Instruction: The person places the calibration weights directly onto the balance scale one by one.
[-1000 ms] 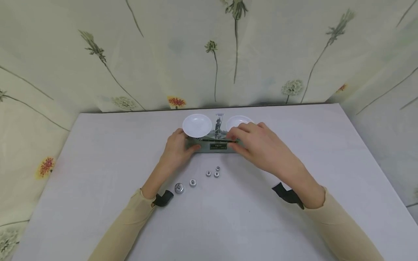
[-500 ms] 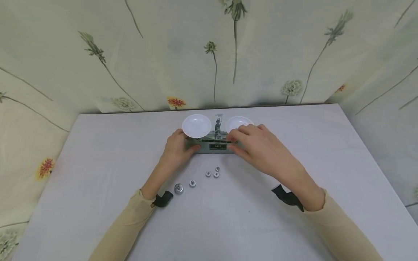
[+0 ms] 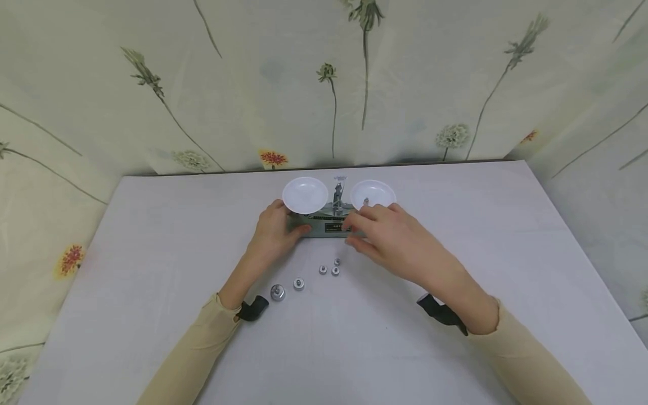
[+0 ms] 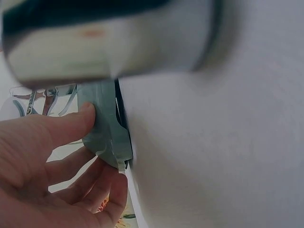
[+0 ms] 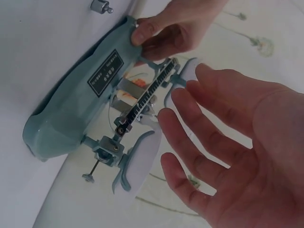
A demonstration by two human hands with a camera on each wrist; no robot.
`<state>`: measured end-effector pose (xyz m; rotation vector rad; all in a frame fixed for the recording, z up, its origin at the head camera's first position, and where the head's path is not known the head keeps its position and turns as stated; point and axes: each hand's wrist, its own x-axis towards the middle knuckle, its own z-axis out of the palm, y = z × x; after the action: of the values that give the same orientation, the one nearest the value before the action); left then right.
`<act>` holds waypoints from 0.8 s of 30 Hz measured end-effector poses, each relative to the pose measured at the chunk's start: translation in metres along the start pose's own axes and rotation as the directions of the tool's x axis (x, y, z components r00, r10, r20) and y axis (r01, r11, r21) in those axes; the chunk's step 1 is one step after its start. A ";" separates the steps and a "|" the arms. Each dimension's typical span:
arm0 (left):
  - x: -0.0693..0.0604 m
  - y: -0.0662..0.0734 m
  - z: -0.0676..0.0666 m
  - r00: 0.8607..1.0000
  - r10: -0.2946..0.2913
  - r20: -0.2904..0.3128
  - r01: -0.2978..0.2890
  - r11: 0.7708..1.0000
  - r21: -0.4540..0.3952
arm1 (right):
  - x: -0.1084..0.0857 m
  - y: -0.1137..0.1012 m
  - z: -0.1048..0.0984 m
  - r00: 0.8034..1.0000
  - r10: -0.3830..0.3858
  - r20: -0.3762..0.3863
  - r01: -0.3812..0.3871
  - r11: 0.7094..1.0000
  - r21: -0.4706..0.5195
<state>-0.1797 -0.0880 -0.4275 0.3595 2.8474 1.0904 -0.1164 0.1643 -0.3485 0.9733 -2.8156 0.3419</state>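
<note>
A green balance scale with two white pans stands near the table's back edge. My left hand grips its left end, thumb in front and fingers behind; the left wrist view shows the thumb on the green base. My right hand hovers in front of the scale's right half, holding nothing, its fingers loosely bent and apart in the right wrist view. The left pan holds nothing. On the right pan a small metal weight is partly visible above my fingers.
In front of the scale lie several metal weights: a large one and a medium one at the left, three smaller ones nearer the middle. A flowered cloth hangs behind the table.
My right hand has moved slightly down and left, away from the scale's beam, uncovering more of the right pan and the weight on it. My left hand has stayed in place.
</note>
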 end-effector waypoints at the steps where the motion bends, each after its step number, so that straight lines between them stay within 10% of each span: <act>1: 0.000 0.000 0.000 1.000 -0.003 0.002 0.003 1.000 -0.004 | 0.000 -0.001 0.001 1.000 -0.005 0.004 0.005 1.000 0.000; 24: -0.001 0.001 -0.002 1.000 0.014 -0.006 -0.014 1.000 0.015 | 0.000 -0.008 0.028 0.995 -0.030 0.092 0.032 0.999 -0.022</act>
<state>-0.1789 -0.0885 -0.4258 0.3785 2.8647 1.0747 -0.1137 0.1510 -0.3740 1.0520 -2.8756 0.2670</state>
